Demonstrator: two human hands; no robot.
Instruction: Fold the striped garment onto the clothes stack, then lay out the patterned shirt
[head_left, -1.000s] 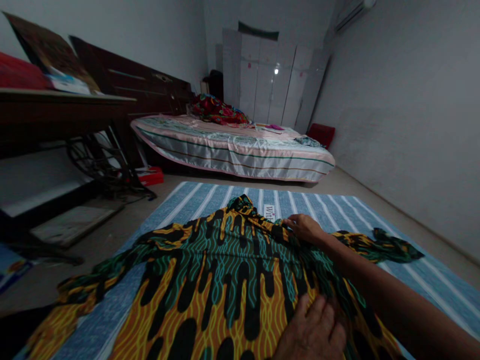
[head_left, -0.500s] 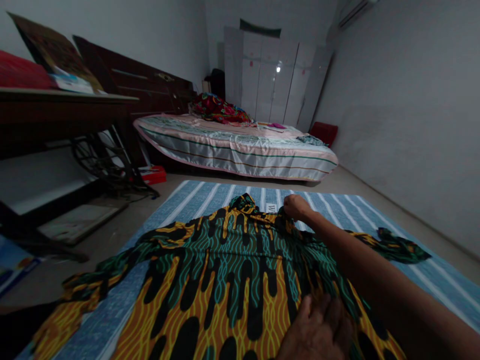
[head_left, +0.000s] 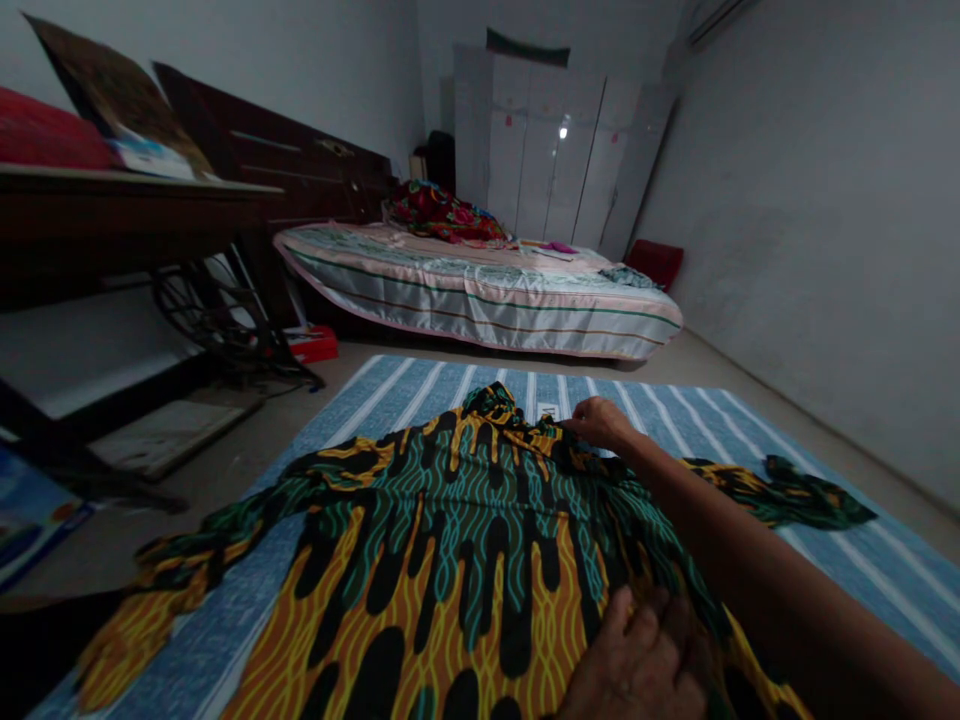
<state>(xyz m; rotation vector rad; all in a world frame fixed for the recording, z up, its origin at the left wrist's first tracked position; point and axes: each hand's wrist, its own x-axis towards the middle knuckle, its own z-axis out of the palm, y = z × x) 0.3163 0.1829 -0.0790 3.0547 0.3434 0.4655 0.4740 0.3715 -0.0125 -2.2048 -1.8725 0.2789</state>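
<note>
A long-sleeved shirt (head_left: 465, 560) lies spread out, patterned in black, green and orange-yellow drips with wavy lines. Its bunched collar (head_left: 491, 400) points away from me. My right hand (head_left: 600, 422) reaches over the shirt's right side, its fingers pinched on the cloth beside the collar. Near the bottom of the view, my left hand (head_left: 637, 660) rests palm down on the right part of the shirt body, fingers stretched out. One sleeve (head_left: 247, 520) runs down to the left; the other sleeve (head_left: 795, 495) extends right, partly hidden behind my right forearm.
Under the shirt is a blue-and-white striped sheet (head_left: 405, 385). Beyond it stands a bed (head_left: 480, 300) with a red floral blanket (head_left: 442, 212). A sewing-machine table (head_left: 150, 215) is at left, a red box (head_left: 313, 345) near it. White wardrobes (head_left: 547, 150) stand at the back.
My right hand has shifted slightly at the collar, and the cloth there lies a little flatter. My left hand stays on the shirt. The view has moved slightly.
</note>
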